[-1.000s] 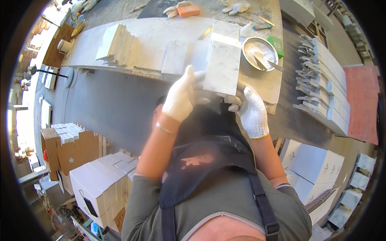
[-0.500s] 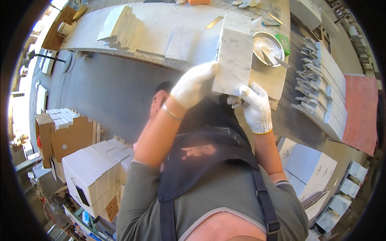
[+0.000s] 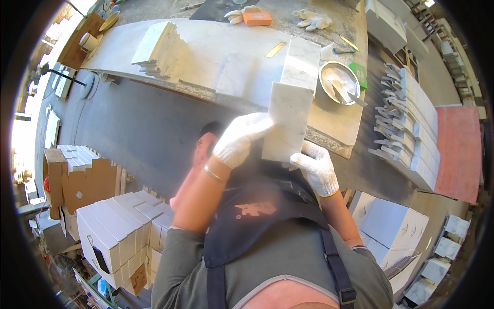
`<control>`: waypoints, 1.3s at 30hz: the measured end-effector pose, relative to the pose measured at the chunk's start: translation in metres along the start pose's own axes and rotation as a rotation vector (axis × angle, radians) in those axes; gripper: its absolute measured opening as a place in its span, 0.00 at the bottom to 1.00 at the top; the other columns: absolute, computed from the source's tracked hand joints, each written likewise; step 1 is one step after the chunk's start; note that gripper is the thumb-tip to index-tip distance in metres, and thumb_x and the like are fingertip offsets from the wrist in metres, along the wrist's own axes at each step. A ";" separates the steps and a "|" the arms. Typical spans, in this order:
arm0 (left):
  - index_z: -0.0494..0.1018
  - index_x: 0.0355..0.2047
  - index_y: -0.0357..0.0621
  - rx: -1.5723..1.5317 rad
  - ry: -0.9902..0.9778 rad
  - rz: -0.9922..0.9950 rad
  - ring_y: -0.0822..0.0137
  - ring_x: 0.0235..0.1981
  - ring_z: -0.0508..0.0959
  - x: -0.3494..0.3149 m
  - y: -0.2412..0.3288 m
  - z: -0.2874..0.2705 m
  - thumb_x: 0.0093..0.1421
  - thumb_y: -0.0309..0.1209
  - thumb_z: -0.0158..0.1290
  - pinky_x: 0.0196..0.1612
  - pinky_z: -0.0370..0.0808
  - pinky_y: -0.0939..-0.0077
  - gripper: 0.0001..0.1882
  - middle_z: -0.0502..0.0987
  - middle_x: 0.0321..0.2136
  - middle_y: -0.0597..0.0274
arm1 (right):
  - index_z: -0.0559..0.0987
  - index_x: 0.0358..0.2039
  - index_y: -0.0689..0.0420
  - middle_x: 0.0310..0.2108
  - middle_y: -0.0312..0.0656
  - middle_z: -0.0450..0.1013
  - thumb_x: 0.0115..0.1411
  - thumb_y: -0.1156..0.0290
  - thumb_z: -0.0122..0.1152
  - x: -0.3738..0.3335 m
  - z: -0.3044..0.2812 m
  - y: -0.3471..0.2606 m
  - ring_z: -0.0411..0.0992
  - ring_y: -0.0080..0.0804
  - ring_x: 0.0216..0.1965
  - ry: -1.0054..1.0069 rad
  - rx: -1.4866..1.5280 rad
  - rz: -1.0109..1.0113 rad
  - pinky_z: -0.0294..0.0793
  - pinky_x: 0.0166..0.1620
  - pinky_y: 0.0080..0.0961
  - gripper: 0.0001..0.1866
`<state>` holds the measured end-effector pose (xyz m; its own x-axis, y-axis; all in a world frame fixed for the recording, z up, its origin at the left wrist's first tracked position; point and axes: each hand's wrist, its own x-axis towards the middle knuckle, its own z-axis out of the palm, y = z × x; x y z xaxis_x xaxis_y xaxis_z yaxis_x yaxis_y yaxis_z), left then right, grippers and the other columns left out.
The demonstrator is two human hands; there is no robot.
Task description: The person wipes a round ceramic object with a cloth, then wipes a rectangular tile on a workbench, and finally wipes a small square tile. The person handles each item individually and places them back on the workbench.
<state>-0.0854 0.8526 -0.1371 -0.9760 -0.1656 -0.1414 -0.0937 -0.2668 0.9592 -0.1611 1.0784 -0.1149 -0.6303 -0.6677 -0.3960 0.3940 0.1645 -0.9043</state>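
Observation:
A rectangular white marble tile with grey veins (image 3: 289,123) is held in front of my apron, at the near edge of the workbench. My left hand (image 3: 244,138), in a white knit glove, grips its left edge. The gloved right hand (image 3: 316,169) pinches its lower right corner, the thumb on the face and the fingers behind. Past the tile's far end, another marble tile (image 3: 301,61) lies on the bench. To its right stands a round bowl (image 3: 320,82) of white paste (image 3: 333,75), with putty knives (image 3: 355,99) leaning in it.
Tiles stand stacked on edge (image 3: 157,49) at the bench's left. Farther back lie spare gloves (image 3: 313,20), an orange box (image 3: 257,19) and a yellow strip (image 3: 276,49). A green box (image 3: 358,76) touches the bowl's area. White cartons (image 3: 116,226) are piled behind me at left.
Both hands have drawn the marble tile toward my body and slightly left, uncovering more of the tile on the bench. The head view has shifted, showing more of the bench's far side.

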 end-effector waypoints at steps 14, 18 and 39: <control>0.79 0.51 0.32 0.173 0.346 0.045 0.73 0.43 0.79 0.036 0.013 -0.125 0.67 0.32 0.60 0.50 0.75 0.77 0.17 0.82 0.43 0.63 | 0.79 0.54 0.66 0.41 0.47 0.81 0.69 0.60 0.60 0.043 -0.086 0.038 0.80 0.32 0.34 0.242 0.190 -0.010 0.78 0.35 0.26 0.22; 0.80 0.50 0.32 0.231 0.416 -0.051 0.74 0.42 0.78 0.093 0.014 -0.147 0.66 0.34 0.60 0.48 0.75 0.77 0.18 0.83 0.42 0.63 | 0.79 0.54 0.66 0.41 0.47 0.82 0.69 0.61 0.61 0.044 -0.095 0.044 0.80 0.32 0.34 0.250 0.257 0.014 0.79 0.34 0.27 0.22; 0.77 0.53 0.40 1.080 0.159 0.179 0.48 0.41 0.81 0.091 0.079 0.022 0.65 0.49 0.52 0.49 0.75 0.62 0.26 0.82 0.43 0.46 | 0.78 0.53 0.66 0.42 0.47 0.81 0.68 0.63 0.60 0.041 -0.098 0.044 0.80 0.35 0.35 0.225 0.242 0.033 0.80 0.36 0.31 0.21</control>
<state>-0.1858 0.8379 -0.0689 -0.9635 -0.2596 0.0653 -0.1514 0.7297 0.6668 -0.2346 1.1293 -0.1865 -0.7356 -0.4834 -0.4745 0.5475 -0.0118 -0.8367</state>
